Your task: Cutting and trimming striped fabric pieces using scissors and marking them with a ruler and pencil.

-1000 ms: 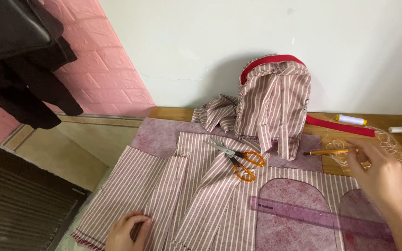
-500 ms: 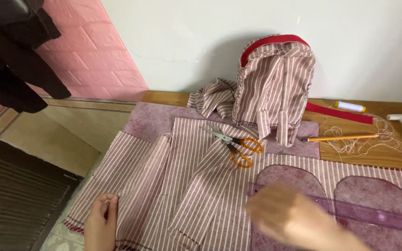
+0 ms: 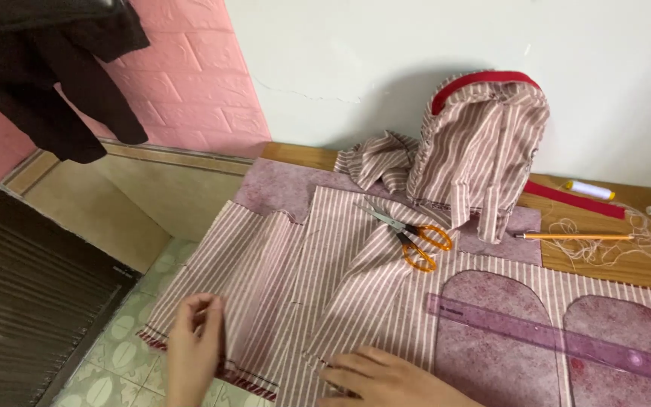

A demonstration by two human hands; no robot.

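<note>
Wooden table (image 3: 604,260) bears red-striped cloth (image 3: 325,286); left hand (image 3: 194,350) pinches it, right hand (image 3: 386,377) flat.

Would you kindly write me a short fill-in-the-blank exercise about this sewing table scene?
1. The scissors lying on the striped fabric have ____ handles.
2. The pencil lies on the ____ table.
3. The translucent purple ____ lies across the two rounded pattern pieces.
4. The left hand pinches the fabric's hem while the right hand presses it ____.

Missing words: orange; wooden; ruler; flat
</note>
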